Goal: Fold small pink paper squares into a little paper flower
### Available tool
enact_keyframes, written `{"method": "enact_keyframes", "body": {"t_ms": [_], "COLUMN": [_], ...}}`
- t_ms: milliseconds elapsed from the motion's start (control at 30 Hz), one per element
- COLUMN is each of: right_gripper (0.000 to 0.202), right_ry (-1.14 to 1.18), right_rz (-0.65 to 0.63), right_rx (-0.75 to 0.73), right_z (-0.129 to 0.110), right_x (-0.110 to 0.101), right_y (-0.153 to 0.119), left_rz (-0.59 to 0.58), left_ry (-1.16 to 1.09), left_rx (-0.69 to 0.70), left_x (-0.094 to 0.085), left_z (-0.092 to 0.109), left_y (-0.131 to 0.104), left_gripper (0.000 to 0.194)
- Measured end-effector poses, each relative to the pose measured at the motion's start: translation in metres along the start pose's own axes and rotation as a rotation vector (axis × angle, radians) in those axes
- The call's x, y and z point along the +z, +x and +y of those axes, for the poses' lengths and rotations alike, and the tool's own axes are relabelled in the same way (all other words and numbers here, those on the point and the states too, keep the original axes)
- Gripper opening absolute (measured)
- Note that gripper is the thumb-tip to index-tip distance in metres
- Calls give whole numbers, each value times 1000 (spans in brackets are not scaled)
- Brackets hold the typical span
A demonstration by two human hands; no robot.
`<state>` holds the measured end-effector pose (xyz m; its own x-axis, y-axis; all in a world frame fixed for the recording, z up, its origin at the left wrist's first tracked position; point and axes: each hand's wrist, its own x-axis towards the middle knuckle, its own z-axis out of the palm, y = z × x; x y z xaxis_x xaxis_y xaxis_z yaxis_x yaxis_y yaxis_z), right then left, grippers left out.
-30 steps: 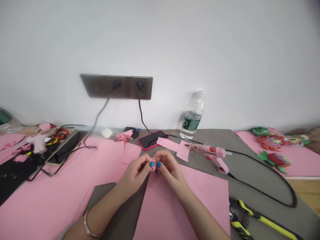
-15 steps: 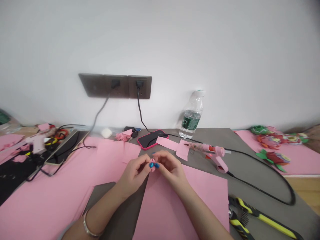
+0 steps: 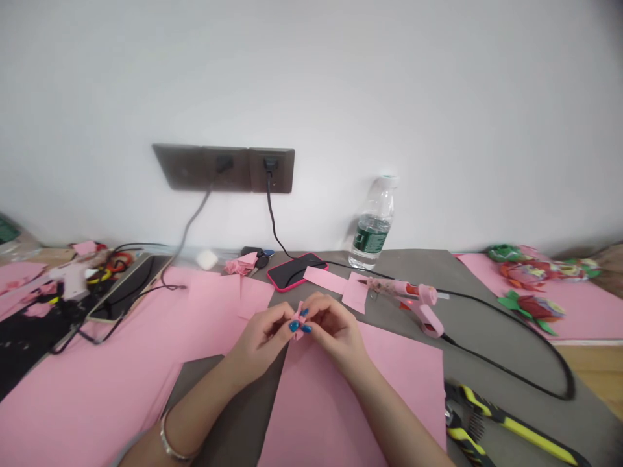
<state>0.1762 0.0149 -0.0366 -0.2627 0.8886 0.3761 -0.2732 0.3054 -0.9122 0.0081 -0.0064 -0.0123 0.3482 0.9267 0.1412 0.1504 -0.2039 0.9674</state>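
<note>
Together, the left hand (image 3: pixel 260 340) and right hand (image 3: pixel 338 332) are pinching a folded pink paper (image 3: pixel 298 335) over the far end of the central pink sheet (image 3: pixel 318 405), grey table (image 3: pixel 236 415) showing along its left edge.

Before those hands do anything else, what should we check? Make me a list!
1. Pink piece held: ok. The left hand and right hand both pinch the pink piece.
2. Glue gun cool: cannot tell. A red light shows on the glue gun, but heat doesn't show.
3. Glue gun tip away from paper: not ok. It points over a pink scrap.
4. Bottle capped: ok. The bottle has its cap on.
5. Pliers apart from hands: ok. The pliers lie off to the right.
</note>
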Motion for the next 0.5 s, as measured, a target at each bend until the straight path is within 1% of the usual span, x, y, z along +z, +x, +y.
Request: {"method": "enact_keyframes", "body": {"t_ms": [233,367,500], "right_gripper": [24,20,18], "right_ry": [19,42,23], "right_rz": [-14,-68,-68], "right_rx": [27,30,10], "right_z": [-1,-2,-3], "right_x": [0,-1,-2], "right_y": [0,0,0], "left_rz": [7,7,10], "left_ry": [30,56,112], "left_rx": [31,47,87], "left_x": [1,0,-1], "left_z": [-1,-1,-2], "left_y": [0,-1,-1], "left_gripper": [34,34,32]}}
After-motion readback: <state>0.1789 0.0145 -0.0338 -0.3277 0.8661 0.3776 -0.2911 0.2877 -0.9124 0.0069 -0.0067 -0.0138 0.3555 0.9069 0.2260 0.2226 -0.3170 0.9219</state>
